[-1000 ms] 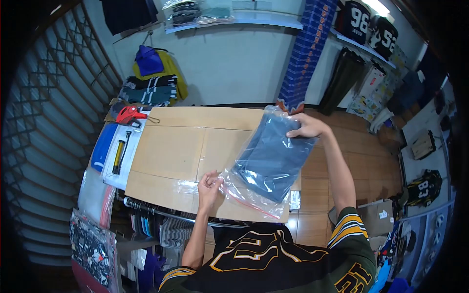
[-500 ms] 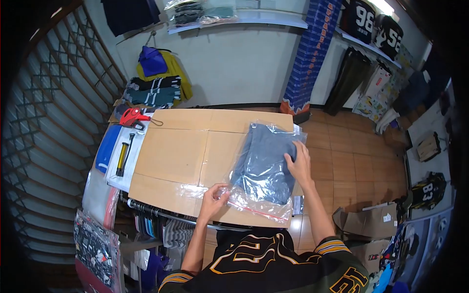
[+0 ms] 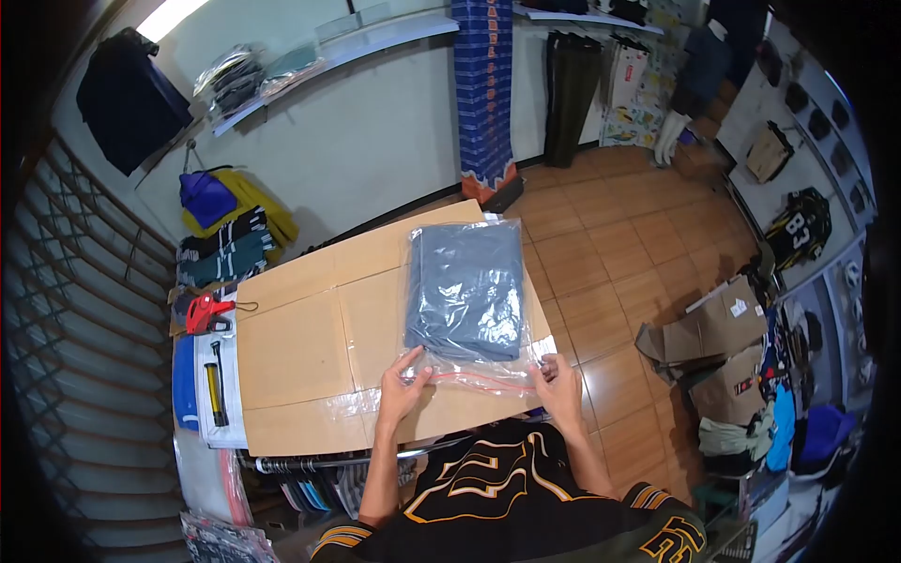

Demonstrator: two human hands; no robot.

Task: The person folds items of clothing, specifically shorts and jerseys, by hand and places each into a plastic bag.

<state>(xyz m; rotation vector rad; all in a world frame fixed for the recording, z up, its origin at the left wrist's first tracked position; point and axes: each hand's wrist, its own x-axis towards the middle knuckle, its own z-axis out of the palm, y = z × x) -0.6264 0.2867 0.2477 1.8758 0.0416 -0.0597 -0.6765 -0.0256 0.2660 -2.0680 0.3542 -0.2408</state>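
A folded blue-grey garment [image 3: 465, 291] lies inside a clear plastic bag [image 3: 479, 375] on the cardboard-covered table [image 3: 291, 352]. The bag's near end is flat and carries a red strip across it. My left hand [image 3: 402, 385] pinches the near left edge of the bag, just below the garment's corner. At the near right corner, my right hand [image 3: 559, 387] has thumb and fingers closed on the plastic. Both hands are level with the red strip, one at each end.
A red tape dispenser [image 3: 206, 313] and a yellow-and-black hand pump [image 3: 216, 385] lie at the table's left end. Clothes hang on a rail [image 3: 310, 462] under the near edge. An open cardboard box [image 3: 704, 328] stands on the right, beside the tiled floor.
My right hand has moved from the garment's upper right side down to the bag's near right corner. The bag lies straighter now. My view has turned to the right.
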